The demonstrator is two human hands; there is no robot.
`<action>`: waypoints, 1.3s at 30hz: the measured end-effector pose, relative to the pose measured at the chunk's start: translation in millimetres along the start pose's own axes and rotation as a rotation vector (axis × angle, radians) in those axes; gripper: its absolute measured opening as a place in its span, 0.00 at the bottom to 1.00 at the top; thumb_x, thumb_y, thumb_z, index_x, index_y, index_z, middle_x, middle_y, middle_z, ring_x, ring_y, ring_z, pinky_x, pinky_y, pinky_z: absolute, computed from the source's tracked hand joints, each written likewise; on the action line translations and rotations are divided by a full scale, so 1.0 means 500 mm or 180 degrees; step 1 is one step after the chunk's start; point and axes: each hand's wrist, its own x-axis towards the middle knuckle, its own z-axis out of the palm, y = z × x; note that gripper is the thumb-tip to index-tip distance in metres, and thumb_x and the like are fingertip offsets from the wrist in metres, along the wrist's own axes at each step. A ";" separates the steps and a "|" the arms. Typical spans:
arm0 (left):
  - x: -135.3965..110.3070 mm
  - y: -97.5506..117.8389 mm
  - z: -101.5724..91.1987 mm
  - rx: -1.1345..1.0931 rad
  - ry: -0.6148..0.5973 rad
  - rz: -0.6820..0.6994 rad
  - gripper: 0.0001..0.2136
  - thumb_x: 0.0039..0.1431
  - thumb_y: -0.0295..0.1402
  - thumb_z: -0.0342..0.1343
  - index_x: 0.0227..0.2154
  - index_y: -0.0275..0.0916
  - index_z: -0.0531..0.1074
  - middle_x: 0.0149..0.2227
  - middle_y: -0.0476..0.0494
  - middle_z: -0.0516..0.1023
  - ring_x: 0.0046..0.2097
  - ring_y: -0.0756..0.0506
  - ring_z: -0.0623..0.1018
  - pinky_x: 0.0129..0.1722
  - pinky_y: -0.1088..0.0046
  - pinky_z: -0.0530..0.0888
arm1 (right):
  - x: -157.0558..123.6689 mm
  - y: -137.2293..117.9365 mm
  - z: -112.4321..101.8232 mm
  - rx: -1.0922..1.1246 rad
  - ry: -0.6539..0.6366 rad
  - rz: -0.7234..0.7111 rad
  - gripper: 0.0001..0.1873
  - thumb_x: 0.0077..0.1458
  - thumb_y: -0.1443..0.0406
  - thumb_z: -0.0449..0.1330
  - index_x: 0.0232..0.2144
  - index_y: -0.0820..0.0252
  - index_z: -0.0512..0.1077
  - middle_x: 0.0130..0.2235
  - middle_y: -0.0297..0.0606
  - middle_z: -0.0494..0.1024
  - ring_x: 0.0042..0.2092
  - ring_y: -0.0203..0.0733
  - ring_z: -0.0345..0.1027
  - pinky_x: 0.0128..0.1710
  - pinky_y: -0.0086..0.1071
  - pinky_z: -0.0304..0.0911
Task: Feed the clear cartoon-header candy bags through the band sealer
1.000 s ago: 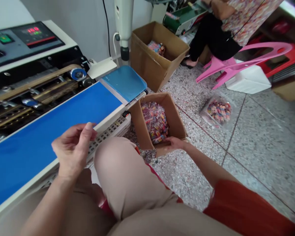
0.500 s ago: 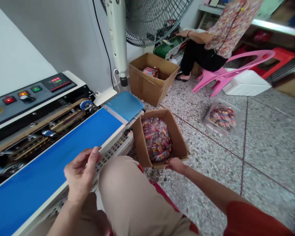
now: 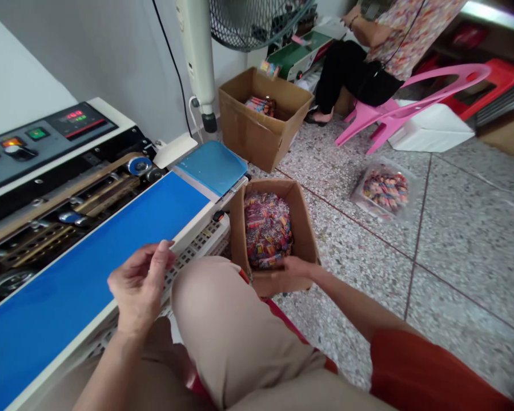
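My left hand (image 3: 140, 281) hovers at the near edge of the blue conveyor belt (image 3: 124, 251), fingers curled and thumb raised against them, with nothing visible in it. My right hand (image 3: 298, 267) grips the near rim of an open cardboard box (image 3: 305, 237) on the floor, its fingertips smeared by motion. Inside that box lies a heap of small, colourful wrapped packets (image 3: 268, 228). The belt runs beside a sealing machine with a lit control panel (image 3: 47, 134), and a blue end plate (image 3: 214, 165) reaches over towards the box.
Behind stands another cardboard box (image 3: 257, 134) with packets in it. A clear bag of packets (image 3: 385, 188) lies on the speckled floor. A fan on a white post (image 3: 197, 57) stands by the wall. One co-worker sits on a pink chair (image 3: 381, 123) by a green conveyor (image 3: 302, 54).
The view has shifted a little. The box has turned slightly, with more of its near wall showing, and my right hand has moved along its near rim. My left hand has hardly moved.
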 end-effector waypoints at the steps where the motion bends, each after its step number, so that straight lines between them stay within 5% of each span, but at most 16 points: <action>1: -0.001 0.001 0.000 -0.0002 0.0005 -0.0001 0.10 0.54 0.39 0.61 0.26 0.38 0.77 0.25 0.49 0.76 0.27 0.50 0.73 0.30 0.74 0.72 | 0.005 0.015 -0.018 0.0131 0.0131 0.0044 0.26 0.59 0.47 0.51 0.47 0.57 0.75 0.42 0.38 0.80 0.42 0.42 0.74 0.40 0.28 0.65; 6: -0.005 0.000 0.006 -0.0014 0.0015 0.0042 0.10 0.53 0.39 0.61 0.26 0.36 0.77 0.25 0.48 0.77 0.27 0.49 0.74 0.29 0.73 0.72 | 0.065 0.103 -0.086 -0.0892 0.0744 0.1156 0.19 0.61 0.61 0.53 0.50 0.65 0.71 0.48 0.52 0.75 0.46 0.48 0.71 0.45 0.33 0.64; 8: -0.004 -0.003 0.009 0.0038 0.0035 0.0080 0.10 0.54 0.39 0.61 0.26 0.36 0.77 0.25 0.48 0.77 0.27 0.49 0.74 0.29 0.73 0.72 | 0.102 0.128 -0.095 -0.1043 0.0745 0.1195 0.23 0.59 0.68 0.53 0.56 0.67 0.66 0.55 0.58 0.68 0.52 0.51 0.67 0.49 0.35 0.62; 13: -0.003 -0.013 0.012 0.0143 0.0071 0.0117 0.09 0.53 0.38 0.62 0.28 0.37 0.78 0.24 0.49 0.77 0.26 0.50 0.74 0.27 0.74 0.71 | 0.199 0.154 -0.085 -0.1646 0.0534 0.0730 0.39 0.53 0.75 0.54 0.65 0.57 0.50 0.67 0.48 0.48 0.61 0.54 0.53 0.54 0.39 0.58; 17: -0.004 -0.019 0.011 0.0177 0.0026 0.0116 0.08 0.54 0.38 0.61 0.29 0.38 0.79 0.25 0.49 0.77 0.26 0.50 0.74 0.27 0.74 0.72 | 0.251 0.164 -0.078 -0.2398 0.0406 0.0242 0.30 0.54 0.72 0.55 0.60 0.59 0.61 0.64 0.51 0.56 0.59 0.56 0.55 0.54 0.45 0.56; 24: -0.004 -0.022 0.011 0.0177 0.0008 0.0130 0.08 0.53 0.37 0.62 0.26 0.38 0.77 0.24 0.49 0.76 0.26 0.50 0.74 0.27 0.76 0.71 | 0.261 0.174 -0.094 -0.2462 0.0207 -0.0173 0.17 0.60 0.69 0.49 0.46 0.61 0.74 0.59 0.49 0.62 0.60 0.55 0.53 0.57 0.45 0.51; 32: -0.007 -0.009 0.016 0.0191 -0.0054 0.0034 0.09 0.54 0.39 0.61 0.27 0.37 0.77 0.25 0.48 0.77 0.27 0.49 0.74 0.28 0.74 0.71 | 0.239 0.180 -0.114 -0.2297 -0.0539 -0.0450 0.21 0.55 0.74 0.54 0.51 0.63 0.72 0.44 0.49 0.77 0.45 0.44 0.70 0.44 0.32 0.61; 39: -0.005 -0.008 0.019 0.0171 -0.0131 0.0118 0.10 0.54 0.40 0.60 0.26 0.38 0.76 0.24 0.48 0.76 0.26 0.50 0.73 0.28 0.74 0.70 | 0.224 0.136 -0.178 -0.2252 -0.0543 -0.0375 0.20 0.57 0.72 0.52 0.51 0.62 0.72 0.39 0.50 0.79 0.40 0.44 0.72 0.39 0.31 0.60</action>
